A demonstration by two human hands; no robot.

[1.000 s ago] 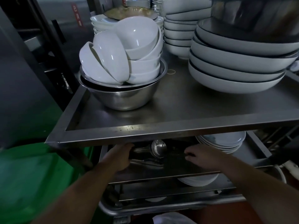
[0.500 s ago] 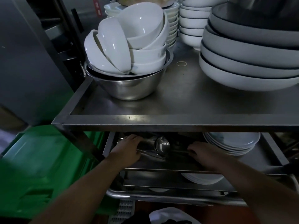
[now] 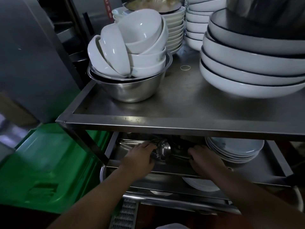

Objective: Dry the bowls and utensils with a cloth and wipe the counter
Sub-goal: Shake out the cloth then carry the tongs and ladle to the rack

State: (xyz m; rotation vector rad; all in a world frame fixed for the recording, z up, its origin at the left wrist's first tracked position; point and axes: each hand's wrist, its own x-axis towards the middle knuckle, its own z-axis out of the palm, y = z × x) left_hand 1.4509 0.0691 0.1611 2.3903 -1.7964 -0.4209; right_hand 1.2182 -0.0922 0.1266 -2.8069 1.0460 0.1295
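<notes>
Both my hands reach onto the dim middle shelf (image 3: 257, 164) of a steel cart. My left hand (image 3: 140, 158) curls its fingers over metal utensils beside a steel ladle (image 3: 163, 148) lying in a shallow metal tray (image 3: 113, 146). My right hand (image 3: 204, 160) grips a dark utensil handle (image 3: 179, 157) just right of the ladle. On the top shelf (image 3: 181, 103) a steel mixing bowl (image 3: 133, 90) holds several white bowls (image 3: 132, 45). No cloth is in either hand.
Large white bowls with dark rims (image 3: 252, 63) are stacked at the top right, smaller plate stacks (image 3: 175, 30) behind. White plates (image 3: 234, 149) sit on the middle shelf's right side. A green bin (image 3: 47, 164) stands left of the cart. Another plate (image 3: 199, 184) lies on the lower shelf.
My left hand has slid right along the tray and closed over the utensils by the ladle. My right hand has closed on the handle. The view has tilted down.
</notes>
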